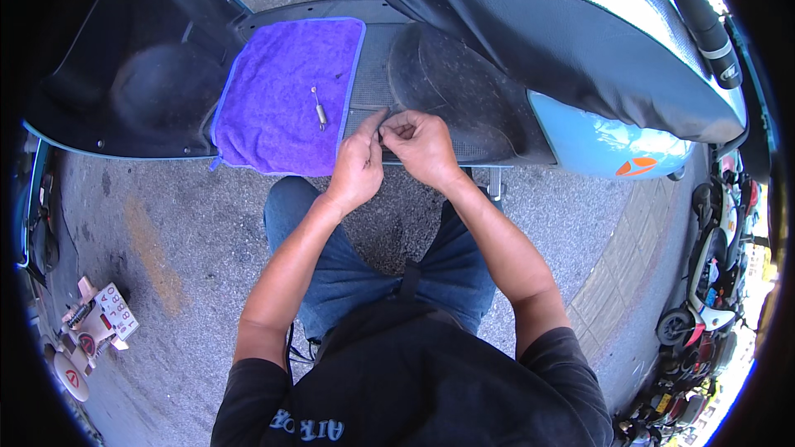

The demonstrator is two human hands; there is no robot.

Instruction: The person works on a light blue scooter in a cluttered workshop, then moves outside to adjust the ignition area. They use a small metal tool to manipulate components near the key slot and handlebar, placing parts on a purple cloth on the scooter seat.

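My left hand [359, 167] and my right hand [421, 145] meet over the near edge of a scooter's dark footboard [374, 54]. Their fingertips are pinched together on something small and dark that I cannot make out. Just left of them a purple towel [277, 87] lies spread on the footboard, partly overhanging its near edge. On the towel rests a small metal coil spring [320, 109] with a hooked end, apart from both hands.
The black seat cover [530, 41] and light blue rear panel [613, 132] of the scooter stand to the right, its dark front shield [149, 74] to the left. Parked scooters [708, 281] line the far right. A pink-and-white vehicle part [95, 323] shows at lower left.
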